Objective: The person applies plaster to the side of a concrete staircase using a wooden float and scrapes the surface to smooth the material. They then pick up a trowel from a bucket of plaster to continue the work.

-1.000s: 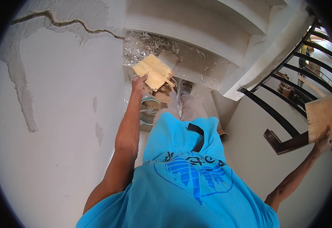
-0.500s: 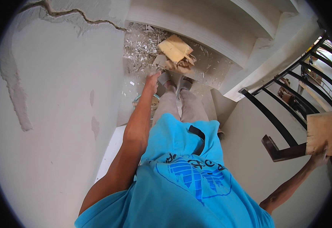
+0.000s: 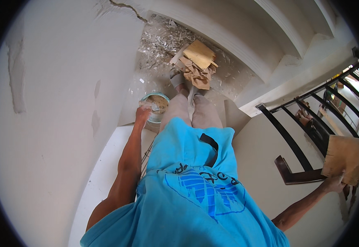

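Observation:
My left hand (image 3: 143, 113) reaches down to the rim of a round blue-green bucket (image 3: 142, 100) beside my legs. Its fingers look closed around a pale, blurred thing (image 3: 151, 106) over the bucket, whose kind I cannot make out. Inside the bucket is a tan, sandy-looking material (image 3: 160, 103). Out to the right, my right hand (image 3: 336, 183) grips the lower edge of a flat, rough-edged wooden board (image 3: 345, 156), next to the dark railing (image 3: 296, 142).
By my feet, a yellowish wooden piece (image 3: 200, 53) lies on crumpled brown paper (image 3: 198, 76). White scraps (image 3: 159, 43) litter the landing. Curved stairs (image 3: 245, 45) rise ahead and right. A cracked, patched wall (image 3: 60, 123) stands on the left.
My left hand has moved from near my feet back to the bucket, which now shows more fully. My right hand still holds the board. The whole view has shifted slightly.

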The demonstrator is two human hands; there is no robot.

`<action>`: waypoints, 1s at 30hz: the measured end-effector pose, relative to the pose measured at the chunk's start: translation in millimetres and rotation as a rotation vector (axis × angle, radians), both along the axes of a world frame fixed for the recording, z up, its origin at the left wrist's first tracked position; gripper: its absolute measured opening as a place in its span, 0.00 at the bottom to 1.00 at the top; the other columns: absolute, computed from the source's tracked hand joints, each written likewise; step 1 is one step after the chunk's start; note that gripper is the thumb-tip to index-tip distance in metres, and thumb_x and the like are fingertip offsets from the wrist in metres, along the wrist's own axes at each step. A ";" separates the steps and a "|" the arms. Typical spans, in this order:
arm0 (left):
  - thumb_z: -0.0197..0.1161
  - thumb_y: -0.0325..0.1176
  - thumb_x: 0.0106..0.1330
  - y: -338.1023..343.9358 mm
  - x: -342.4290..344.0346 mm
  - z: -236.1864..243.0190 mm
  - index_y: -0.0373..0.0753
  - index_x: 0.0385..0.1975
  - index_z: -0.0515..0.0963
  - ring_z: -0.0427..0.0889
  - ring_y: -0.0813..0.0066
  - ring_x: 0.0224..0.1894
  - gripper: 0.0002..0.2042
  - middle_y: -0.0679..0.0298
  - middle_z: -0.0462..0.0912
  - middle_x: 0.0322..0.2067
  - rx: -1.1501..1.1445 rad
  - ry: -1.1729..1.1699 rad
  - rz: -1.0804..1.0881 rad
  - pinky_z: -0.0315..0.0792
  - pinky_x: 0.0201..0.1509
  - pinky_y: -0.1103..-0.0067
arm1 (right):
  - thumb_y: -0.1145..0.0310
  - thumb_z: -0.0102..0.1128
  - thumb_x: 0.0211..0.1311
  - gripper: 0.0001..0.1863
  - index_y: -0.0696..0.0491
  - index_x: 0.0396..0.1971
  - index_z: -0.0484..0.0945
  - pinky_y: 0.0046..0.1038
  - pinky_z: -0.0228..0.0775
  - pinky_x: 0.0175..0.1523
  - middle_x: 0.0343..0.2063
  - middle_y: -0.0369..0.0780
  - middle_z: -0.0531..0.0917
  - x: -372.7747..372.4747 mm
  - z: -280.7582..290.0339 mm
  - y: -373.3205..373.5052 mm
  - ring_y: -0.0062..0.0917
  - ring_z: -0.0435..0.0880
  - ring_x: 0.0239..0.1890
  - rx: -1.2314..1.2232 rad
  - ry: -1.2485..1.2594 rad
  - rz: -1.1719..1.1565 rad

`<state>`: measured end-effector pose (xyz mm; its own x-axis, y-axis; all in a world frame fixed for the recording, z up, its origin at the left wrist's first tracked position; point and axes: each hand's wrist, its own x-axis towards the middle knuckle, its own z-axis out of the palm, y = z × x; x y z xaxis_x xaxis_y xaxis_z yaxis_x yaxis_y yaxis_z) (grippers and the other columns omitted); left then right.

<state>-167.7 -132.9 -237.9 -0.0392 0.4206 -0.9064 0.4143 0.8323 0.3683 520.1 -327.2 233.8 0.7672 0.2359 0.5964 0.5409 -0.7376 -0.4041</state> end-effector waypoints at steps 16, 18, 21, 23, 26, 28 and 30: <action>0.60 0.35 0.54 -103.9 -45.6 -5.5 0.32 0.39 0.79 0.82 0.61 0.38 0.16 0.51 0.83 0.35 0.021 0.236 -0.041 0.73 0.43 0.72 | 0.71 0.53 0.48 0.18 0.53 0.42 0.80 0.43 0.73 0.38 0.26 0.53 0.80 -157.6 -398.3 143.2 0.47 0.82 0.31 -1.030 0.679 0.768; 0.60 0.35 0.55 -107.4 -48.5 -16.3 0.31 0.39 0.79 0.82 0.61 0.40 0.16 0.49 0.83 0.36 0.002 0.291 -0.105 0.73 0.46 0.73 | 0.71 0.53 0.48 0.19 0.52 0.43 0.80 0.43 0.73 0.38 0.26 0.53 0.81 -156.2 -434.5 133.7 0.47 0.82 0.31 -1.114 0.612 0.802; 0.60 0.35 0.55 -102.3 -50.5 -27.4 0.32 0.38 0.79 0.82 0.60 0.39 0.15 0.51 0.83 0.35 0.044 0.377 -0.175 0.73 0.46 0.72 | 0.71 0.53 0.48 0.20 0.49 0.44 0.81 0.44 0.74 0.37 0.27 0.53 0.81 -148.7 -471.0 133.3 0.47 0.82 0.31 -1.252 0.547 0.787; 0.61 0.36 0.55 -106.0 -56.5 -43.5 0.32 0.38 0.79 0.82 0.59 0.40 0.15 0.51 0.84 0.35 0.053 0.407 -0.105 0.72 0.47 0.72 | 0.70 0.53 0.48 0.19 0.48 0.44 0.81 0.44 0.74 0.38 0.27 0.52 0.82 -146.0 -492.9 141.0 0.47 0.83 0.31 -1.314 0.518 0.779; 0.61 0.37 0.55 -96.9 -59.7 -67.7 0.31 0.39 0.79 0.82 0.58 0.41 0.17 0.50 0.83 0.36 0.051 0.370 -0.057 0.72 0.48 0.72 | 0.70 0.53 0.48 0.19 0.49 0.44 0.80 0.44 0.74 0.39 0.29 0.53 0.82 -135.5 -511.0 159.0 0.47 0.82 0.33 -1.342 0.489 0.716; 0.62 0.35 0.55 -111.5 -64.1 -95.0 0.31 0.39 0.79 0.80 0.65 0.35 0.16 0.55 0.82 0.32 0.028 0.389 -0.103 0.72 0.42 0.73 | 0.70 0.53 0.47 0.21 0.52 0.44 0.79 0.44 0.74 0.41 0.30 0.55 0.81 -128.4 -524.5 164.7 0.48 0.82 0.34 -1.352 0.477 0.665; 0.63 0.35 0.55 -148.6 -70.6 -117.9 0.31 0.40 0.78 0.78 0.68 0.32 0.16 0.58 0.81 0.30 -0.054 0.400 -0.047 0.72 0.39 0.72 | 0.68 0.54 0.46 0.19 0.56 0.41 0.79 0.43 0.73 0.42 0.31 0.56 0.81 -124.0 -535.1 166.3 0.49 0.81 0.35 -1.242 0.504 0.684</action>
